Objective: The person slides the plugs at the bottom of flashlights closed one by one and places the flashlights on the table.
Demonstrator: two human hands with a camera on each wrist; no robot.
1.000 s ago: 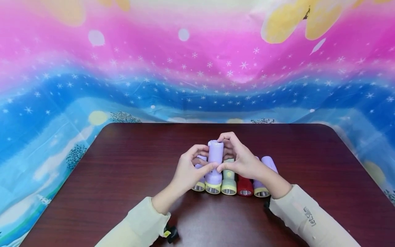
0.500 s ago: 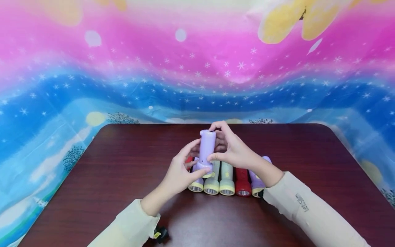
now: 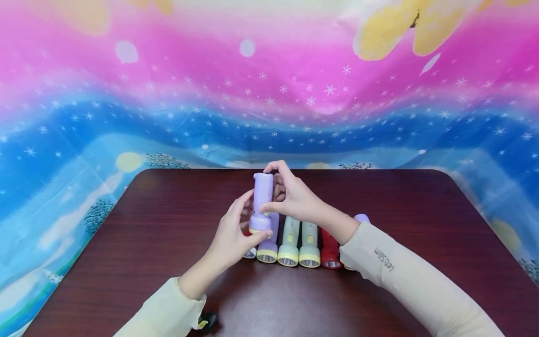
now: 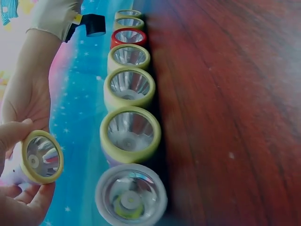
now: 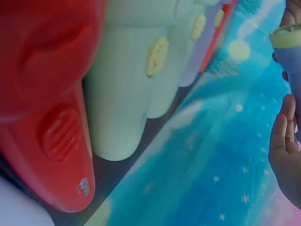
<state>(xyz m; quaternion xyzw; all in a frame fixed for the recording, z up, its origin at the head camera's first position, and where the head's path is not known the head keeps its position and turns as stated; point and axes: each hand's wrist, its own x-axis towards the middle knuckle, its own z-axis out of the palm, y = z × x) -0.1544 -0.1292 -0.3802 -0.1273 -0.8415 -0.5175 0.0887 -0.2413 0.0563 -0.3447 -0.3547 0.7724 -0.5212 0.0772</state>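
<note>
Both hands hold a purple flashlight with a yellow rim, raised above the left part of a row of flashlights. It stands nearly upright, lens end down. My left hand grips it near the head, its thumb by the yellow rim. My right hand holds the body, with a finger at the tail end. In the left wrist view the lens shows. Beneath lie a purple flashlight, two pale green flashlights and a red flashlight. A white-rimmed one at the left end is mostly hidden.
The row lies on a dark red-brown table, lenses facing the near edge. Another purple flashlight at the right is partly covered by the right sleeve. A colourful cloth hangs behind the table.
The held purple flashlight has been lifted from over the row and carried left by both hands. A pale green flashlight and the white-rimmed one at the left have come into sight.
</note>
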